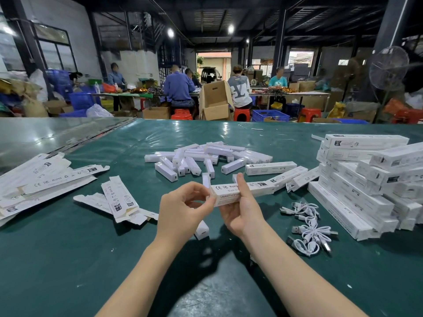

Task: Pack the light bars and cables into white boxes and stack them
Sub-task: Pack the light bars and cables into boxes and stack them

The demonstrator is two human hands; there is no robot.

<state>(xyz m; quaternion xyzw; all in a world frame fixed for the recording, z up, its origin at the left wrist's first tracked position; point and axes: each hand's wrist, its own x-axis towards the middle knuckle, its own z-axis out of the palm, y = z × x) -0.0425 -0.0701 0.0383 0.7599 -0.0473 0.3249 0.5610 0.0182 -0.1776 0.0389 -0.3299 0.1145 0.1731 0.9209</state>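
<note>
My forearms reach in over the green table (91, 259). Left hand (183, 207): fingers curled, thumb and forefinger pinching the left end of the box (225, 191). Right hand (242, 213): closed round the same box, thumb over its top face, fingers beneath. The box is held level above the table at centre, its printed side toward me. Partly hidden under my left hand, one light bar (202, 229) lies on the table. To the right of my right hand lies a tangle of white cables (309, 227). To the left of my left hand lie flat boxes (119, 200), not yet folded, with a larger heap (41, 177) of them at the table's left edge. Beyond the held box lies a loose pile of bars (206, 156), with a few closed boxes (270, 168) just to its right. On the right side of the table stands the stack (366, 179) of packed boxes, several layers high and uneven. Past the table's far edge stands an open carton (215, 101), with people (178, 88) seated at other tables behind it and a fan (389, 67) on the right.
</note>
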